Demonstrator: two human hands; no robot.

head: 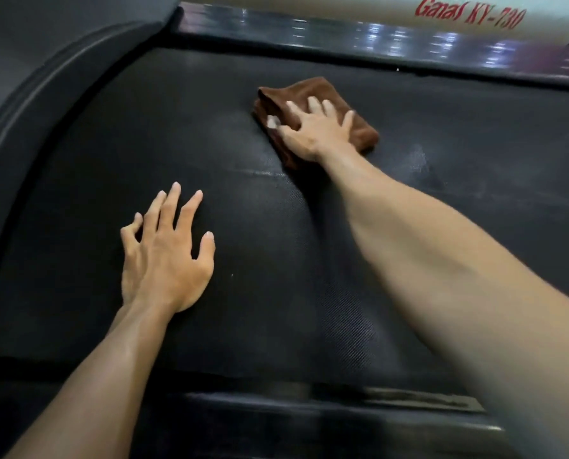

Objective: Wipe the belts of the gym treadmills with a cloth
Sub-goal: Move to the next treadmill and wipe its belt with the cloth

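- Brown cloth [312, 117] lies mid-belt [276, 260], nearer the glossy far rail [375, 38].
- My right hand [312, 130] presses it, fingers flat, not pinching.
- Left hand [163, 256] spread on belt, nearer me than cloth, bracing.
- Keep palm pressure even; overlap strokes.

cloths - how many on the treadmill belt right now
1. A brown folded cloth lies on the far part of the belt, under the right hand, which presses it flat. The left hand rests bare on the belt.
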